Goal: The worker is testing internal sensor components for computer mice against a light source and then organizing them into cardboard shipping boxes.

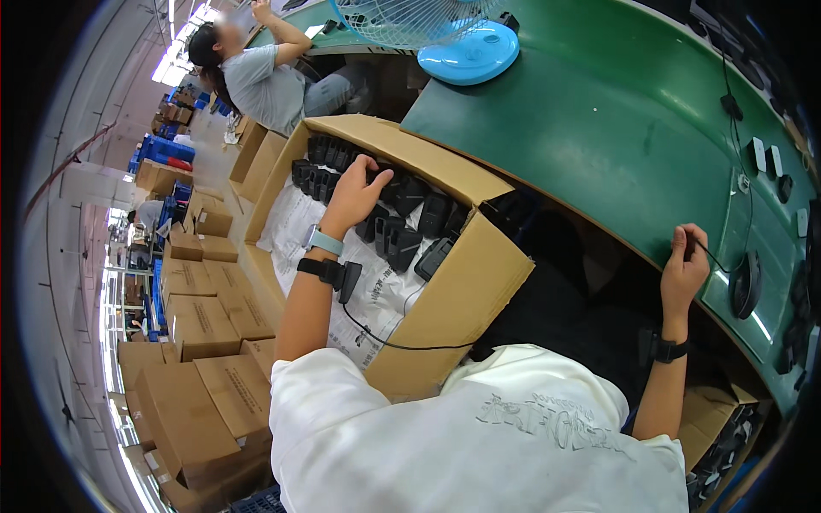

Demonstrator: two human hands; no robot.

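Observation:
My left hand [359, 190] is over an open cardboard box [457, 295] on my left. Its thumb and forefinger are apart above black plastic devices [400, 244], and I see nothing held between them. The devices stand in rows on white printed wrapping [295, 224] inside the box. At the edge of the green table, my right hand [686, 267] has its fingers closed on a thin black cable [717, 263]. That cable leads to a black rounded device [746, 286] on the table. Straps with small black units are on both wrists.
A blue fan [469, 53] stands on the green table [556, 128]. Small white and black pieces [756, 156] lie along the table's right side. Stacked cartons [205, 299] fill the left. A co-worker [265, 81] sits beyond the box. Another carton [710, 419] is at lower right.

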